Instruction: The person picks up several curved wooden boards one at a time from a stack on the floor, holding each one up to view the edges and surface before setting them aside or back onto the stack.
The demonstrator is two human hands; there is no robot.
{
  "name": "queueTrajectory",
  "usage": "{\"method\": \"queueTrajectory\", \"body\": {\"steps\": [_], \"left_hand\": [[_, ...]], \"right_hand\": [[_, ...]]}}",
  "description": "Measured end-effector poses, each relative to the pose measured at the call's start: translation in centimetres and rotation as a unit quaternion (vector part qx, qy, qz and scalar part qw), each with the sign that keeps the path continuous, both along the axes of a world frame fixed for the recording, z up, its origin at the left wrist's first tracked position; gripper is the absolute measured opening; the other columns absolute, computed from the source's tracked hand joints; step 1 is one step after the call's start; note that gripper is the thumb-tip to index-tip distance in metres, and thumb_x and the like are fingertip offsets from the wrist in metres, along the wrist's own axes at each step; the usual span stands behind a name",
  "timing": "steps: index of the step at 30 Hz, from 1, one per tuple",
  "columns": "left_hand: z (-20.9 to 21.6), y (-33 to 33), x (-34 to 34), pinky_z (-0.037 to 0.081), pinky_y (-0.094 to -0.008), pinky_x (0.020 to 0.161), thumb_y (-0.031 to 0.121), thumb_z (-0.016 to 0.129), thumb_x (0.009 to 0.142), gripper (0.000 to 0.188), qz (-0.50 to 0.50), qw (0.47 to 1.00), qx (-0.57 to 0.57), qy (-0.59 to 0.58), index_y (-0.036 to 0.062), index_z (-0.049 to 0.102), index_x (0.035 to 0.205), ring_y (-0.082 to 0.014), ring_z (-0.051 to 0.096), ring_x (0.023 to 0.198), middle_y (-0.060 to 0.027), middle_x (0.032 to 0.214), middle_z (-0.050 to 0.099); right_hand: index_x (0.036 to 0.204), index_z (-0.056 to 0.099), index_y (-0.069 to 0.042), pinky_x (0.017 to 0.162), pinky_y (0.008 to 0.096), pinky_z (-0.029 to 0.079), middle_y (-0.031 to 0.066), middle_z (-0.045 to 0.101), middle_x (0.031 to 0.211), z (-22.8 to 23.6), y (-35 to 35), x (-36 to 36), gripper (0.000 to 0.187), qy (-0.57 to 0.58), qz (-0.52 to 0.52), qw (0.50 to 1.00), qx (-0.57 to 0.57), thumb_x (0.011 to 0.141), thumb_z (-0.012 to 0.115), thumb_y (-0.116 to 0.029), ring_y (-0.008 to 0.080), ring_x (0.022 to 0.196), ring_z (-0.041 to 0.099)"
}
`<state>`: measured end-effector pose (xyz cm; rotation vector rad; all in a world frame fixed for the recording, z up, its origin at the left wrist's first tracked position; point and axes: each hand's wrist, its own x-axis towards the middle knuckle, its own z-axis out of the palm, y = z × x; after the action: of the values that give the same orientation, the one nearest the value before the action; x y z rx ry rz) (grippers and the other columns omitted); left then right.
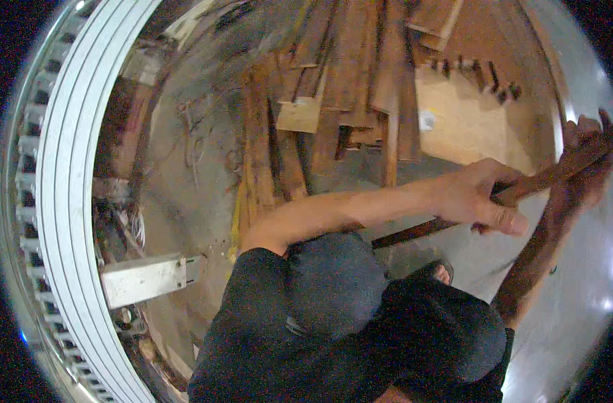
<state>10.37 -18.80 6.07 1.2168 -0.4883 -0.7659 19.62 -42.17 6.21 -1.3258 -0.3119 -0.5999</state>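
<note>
A long, narrow brown wooden strip (pixel 547 180) slants from beside my knees up to the far right. My left hand (pixel 484 196) is closed around its middle, the thumb lying along the near side. Farther up, near the right rim, my right hand (pixel 588 158) grips the same strip close to its upper end. Motion blur softens the right fingers. The strip's lower part (pixel 414 233) passes beneath my left wrist and ends by the dark cloth over my knee.
Several brown boards (pixel 350 60) lie stacked on the grey floor ahead. Beside them sits a pale wood panel (pixel 461 114), with a row of small dark pieces (pixel 477 74) beyond it. At left are a ribbed white slatted surface (pixel 71 181) and a white metal bar (pixel 145 281).
</note>
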Motion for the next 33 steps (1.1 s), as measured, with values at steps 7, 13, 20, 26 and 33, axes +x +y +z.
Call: {"method": "queueTrajectory", "body": {"steps": [7,13,20,26,33], "left_hand": [[0.8,18.2,-8.3,0.052,-0.0329,0.084,0.023,0.088,0.07,0.072,0.605,0.696,0.311,-0.23,-0.0035,0.055,0.128,-0.0158,0.062,0.095,-0.0067,0.106,0.067],[-7.3,31.1,-18.9,0.051,-0.0355,0.076,0.02,0.077,0.084,0.046,0.625,0.491,0.584,-0.163,-0.0042,0.059,0.118,-0.0211,0.065,0.086,-0.0119,0.099,0.07],[-16.8,33.8,-21.5,0.05,-0.0423,0.088,0.037,0.073,0.085,0.061,0.555,0.539,0.632,0.041,0.0033,0.055,0.133,-0.0358,0.064,0.102,-0.0206,0.112,0.067],[-19.0,35.8,-25.8,0.041,-0.0426,0.105,0.042,0.071,0.088,0.07,0.52,0.577,0.624,0.088,-0.0019,0.049,0.138,-0.0365,0.053,0.123,-0.0208,0.137,0.055],[-22.1,37.4,-24.6,0.039,-0.0466,0.109,0.041,0.068,0.09,0.074,0.546,0.549,0.632,-0.012,-0.0053,0.043,0.141,-0.039,0.046,0.131,-0.0257,0.144,0.045]], "right_hand": [[0.128,0.056,0.003,0.065,0.026,0.048,0.0148,0.069,0.096,3.1,9.9,-6.2,0.04,-0.019,0.099,0.987,-0.125,0.098,0.055,-0.024,0.017,0.076,0.062],[0.118,0.064,-0.002,0.065,0.0248,0.048,0.0093,0.069,0.094,-5.3,6.2,-6.4,0.03,0.185,0.084,0.958,-0.202,0.095,0.063,-0.021,0.014,0.077,0.063],[0.117,0.066,-0.004,0.073,0.0262,0.05,0.0065,0.07,0.096,-8.0,-1.8,-6.7,0.027,0.253,-0.03,0.937,-0.239,0.095,0.064,-0.02,0.0133,0.085,0.063],[0.111,0.068,-0.002,0.081,0.0292,0.051,0.0063,0.07,0.1,-7.4,-1.7,-4.2,0.026,0.26,-0.117,0.9,-0.329,0.094,0.064,-0.021,0.013,0.091,0.064],[0.112,0.069,-0.005,0.086,0.0363,0.052,0.0128,0.072,0.102,-8.6,-11.1,-0.8,0.029,0.213,-0.287,0.859,-0.367,0.09,0.067,-0.025,0.0246,0.095,0.067]]}}
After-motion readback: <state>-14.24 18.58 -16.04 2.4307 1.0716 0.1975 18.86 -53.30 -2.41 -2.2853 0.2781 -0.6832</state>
